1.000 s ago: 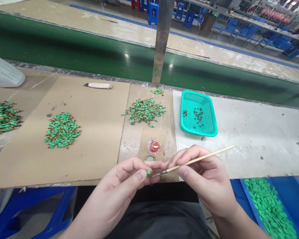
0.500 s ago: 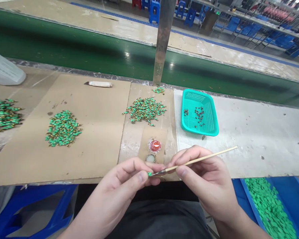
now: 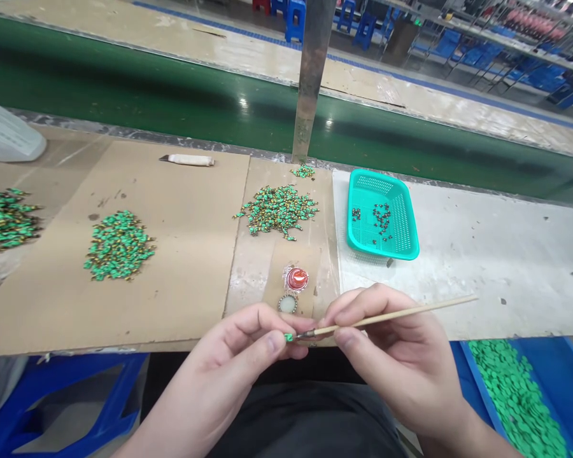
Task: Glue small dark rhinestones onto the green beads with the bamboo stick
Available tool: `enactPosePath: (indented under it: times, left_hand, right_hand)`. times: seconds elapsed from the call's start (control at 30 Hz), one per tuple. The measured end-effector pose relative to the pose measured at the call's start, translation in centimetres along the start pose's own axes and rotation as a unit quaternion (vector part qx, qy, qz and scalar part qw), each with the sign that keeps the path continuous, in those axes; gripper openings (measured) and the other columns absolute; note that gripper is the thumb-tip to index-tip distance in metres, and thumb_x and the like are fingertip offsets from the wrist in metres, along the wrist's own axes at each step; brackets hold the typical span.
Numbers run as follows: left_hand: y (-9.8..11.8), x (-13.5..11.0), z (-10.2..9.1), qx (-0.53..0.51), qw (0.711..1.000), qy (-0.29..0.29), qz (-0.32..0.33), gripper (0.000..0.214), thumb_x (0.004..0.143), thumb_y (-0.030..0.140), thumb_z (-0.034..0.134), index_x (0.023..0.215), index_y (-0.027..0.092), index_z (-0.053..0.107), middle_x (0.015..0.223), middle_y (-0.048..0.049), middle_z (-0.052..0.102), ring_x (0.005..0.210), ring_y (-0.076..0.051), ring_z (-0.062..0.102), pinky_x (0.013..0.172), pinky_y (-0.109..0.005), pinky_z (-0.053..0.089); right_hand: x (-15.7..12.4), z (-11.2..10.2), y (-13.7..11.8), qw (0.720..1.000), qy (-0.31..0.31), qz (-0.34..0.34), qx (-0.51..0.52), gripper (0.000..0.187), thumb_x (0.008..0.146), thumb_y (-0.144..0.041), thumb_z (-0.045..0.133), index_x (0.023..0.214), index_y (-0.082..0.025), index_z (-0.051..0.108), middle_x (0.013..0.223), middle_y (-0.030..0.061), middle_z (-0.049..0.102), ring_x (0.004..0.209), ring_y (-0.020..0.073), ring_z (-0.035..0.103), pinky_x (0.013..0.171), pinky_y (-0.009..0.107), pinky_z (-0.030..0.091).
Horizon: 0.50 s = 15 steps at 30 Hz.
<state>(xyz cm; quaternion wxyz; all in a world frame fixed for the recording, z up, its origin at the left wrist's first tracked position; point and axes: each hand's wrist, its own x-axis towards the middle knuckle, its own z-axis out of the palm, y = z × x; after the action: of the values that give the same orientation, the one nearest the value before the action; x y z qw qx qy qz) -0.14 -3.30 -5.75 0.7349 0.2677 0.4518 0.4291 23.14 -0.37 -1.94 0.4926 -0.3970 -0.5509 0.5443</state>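
My left hand [image 3: 241,356] pinches a tiny green piece [image 3: 289,337] between thumb and forefinger, just over the table's near edge. My right hand [image 3: 391,353] grips a thin wooden-handled brush [image 3: 391,314] like a pen. Its dark tip touches the green piece. Just beyond my fingers sit a small cap of red paint [image 3: 297,278] and a paler cap [image 3: 287,304] on the cardboard [image 3: 186,254].
Piles of green-and-gold pieces lie at centre [image 3: 277,210], left [image 3: 118,246] and far left [image 3: 2,219]. A teal basket [image 3: 381,214] holds a few dark bits. A knife [image 3: 187,160] lies at the back. A metal post [image 3: 310,76] stands before the green conveyor [image 3: 172,108]. A blue bin of green pieces [image 3: 516,394] sits lower right.
The brush tip closed in from a small gap to touch the green piece, and its handle now lies flatter. Both hands stayed in place.
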Motion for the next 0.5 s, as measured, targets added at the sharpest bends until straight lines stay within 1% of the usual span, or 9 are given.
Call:
enactPosePath:
  times: [0.1,0.17,0.27,0.4,0.5]
  left_hand:
    - [0.01,0.09,-0.24,-0.006,1.000,-0.017,-0.006,0.023,0.101,0.051,0.099,0.097,0.029,0.097,0.120,-0.0087,0.097,0.105,-0.027,0.089,0.097,-0.030,0.072]
    - [0.13,0.16,-0.29,-0.007,1.000,-0.029,-0.006,0.021,0.103,0.049,0.098,0.097,0.029,0.097,0.123,-0.0088,0.097,0.107,-0.027,0.089,0.097,-0.029,0.072]
    - [0.35,0.17,-0.15,-0.012,0.999,-0.033,-0.001,0.021,0.103,0.048,0.098,0.096,0.028,0.097,0.118,-0.0087,0.096,0.105,-0.026,0.088,0.094,-0.027,0.073]
    - [0.56,-0.08,0.15,-0.031,0.999,-0.021,-0.005,0.025,0.097,0.052,0.103,0.092,0.029,0.097,0.110,-0.0060,0.095,0.097,-0.022,0.086,0.091,-0.023,0.072]
    - [0.60,-0.28,0.02,-0.036,0.999,-0.025,-0.010,0.024,0.098,0.051,0.102,0.092,0.028,0.097,0.114,-0.0060,0.095,0.099,-0.022,0.087,0.093,-0.023,0.072]
  right_hand:
    - [-0.13,0.12,-0.36,1.000,-0.005,-0.006,-0.009,0.022,0.104,-0.007,0.086,0.108,-0.029,0.089,0.103,0.0022,0.091,0.093,0.0186,0.091,0.086,0.027,0.075]
    - [-0.18,0.21,-0.55,1.000,-0.009,-0.001,-0.003,0.023,0.106,-0.007,0.085,0.110,-0.029,0.089,0.106,0.0031,0.092,0.093,0.0198,0.092,0.086,0.028,0.076]
    - [-0.26,0.31,-0.70,1.000,-0.007,0.002,0.011,0.023,0.106,-0.006,0.085,0.111,-0.029,0.089,0.106,0.0040,0.093,0.092,0.0214,0.093,0.085,0.030,0.077]
    - [-0.34,0.34,-0.60,1.000,0.007,0.003,0.009,0.023,0.104,-0.006,0.086,0.108,-0.029,0.089,0.104,0.0034,0.093,0.092,0.0209,0.093,0.083,0.027,0.076]
    - [-0.29,0.41,-0.52,1.000,0.016,0.007,0.009,0.022,0.103,-0.007,0.087,0.106,-0.029,0.089,0.102,0.0026,0.092,0.092,0.0194,0.092,0.083,0.025,0.075]
